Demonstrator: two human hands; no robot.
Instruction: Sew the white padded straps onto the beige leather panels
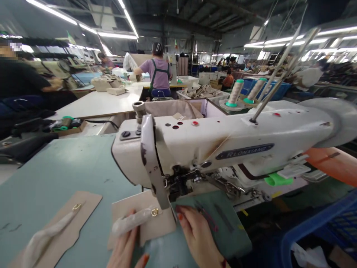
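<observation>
1. I judge the step in hand to be lining up the beige panel [160, 227] at the sewing machine [178, 141]; it lies on the worktop [69, 160], its far right corner by the machine's head
2. My left hand [125, 238] rests at the panel, fingers running under the plastic-wrapped strip [129, 223] with its gold clasp [154, 212], thumb held apart; I cannot tell whether it grips or only presses
3. My right hand [196, 230] is narrow, fingers together, tips just beside the panel's right edge; whether they pinch it, I cannot tell
4. As I see it, the next move calls for keeping the panel flat and its edge true, with the clasp and my fingertips clear of the needle area
5. The needle and any stitching are hidden behind the upright metal bar [156, 167]; the second panel [86, 212] is cut off at the lower edge, and the pink-edged tool [214, 225] is too blurred to name
</observation>
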